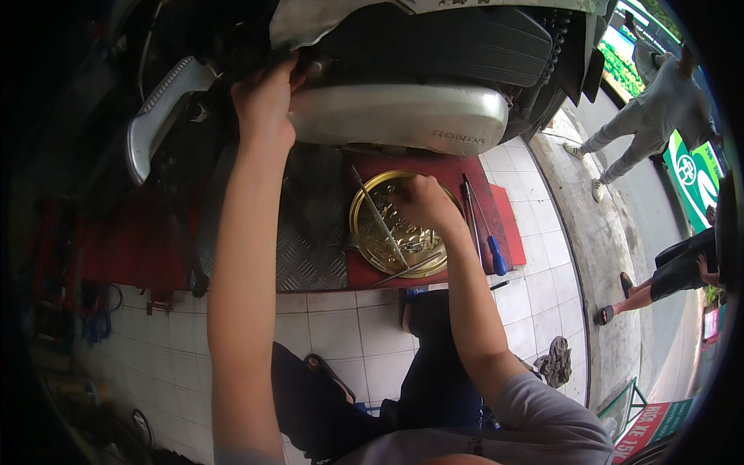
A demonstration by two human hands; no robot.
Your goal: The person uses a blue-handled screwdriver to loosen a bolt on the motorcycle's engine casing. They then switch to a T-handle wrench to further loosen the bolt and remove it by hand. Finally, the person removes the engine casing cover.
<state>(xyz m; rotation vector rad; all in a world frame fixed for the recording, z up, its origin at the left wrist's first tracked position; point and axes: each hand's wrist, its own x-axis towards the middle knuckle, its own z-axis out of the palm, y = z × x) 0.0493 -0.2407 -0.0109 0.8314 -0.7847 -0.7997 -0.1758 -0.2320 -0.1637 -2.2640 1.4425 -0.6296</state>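
My left hand [267, 105] reaches up to the side of a motorbike, beside the front end of its silver cover [403, 116]. Its fingertips are tucked behind dark parts, so what they touch is hidden. My right hand [425, 203] is lowered over a round gold tray [372, 260], its fingers bent down and drawn together among small metal parts [403, 232]. Whatever lies between those fingers is too small and dark to make out. A long thin metal rod [380, 217] slants across the tray, left of my right hand.
Right of the tray lie a blue-handled screwdriver [496, 256] and a thin metal tool [471, 209] on the red stand [360, 271]. A silver lever [159, 116] juts out at left. A crumpled rag [555, 363] is on the tiles. Two people [659, 108] are at far right.
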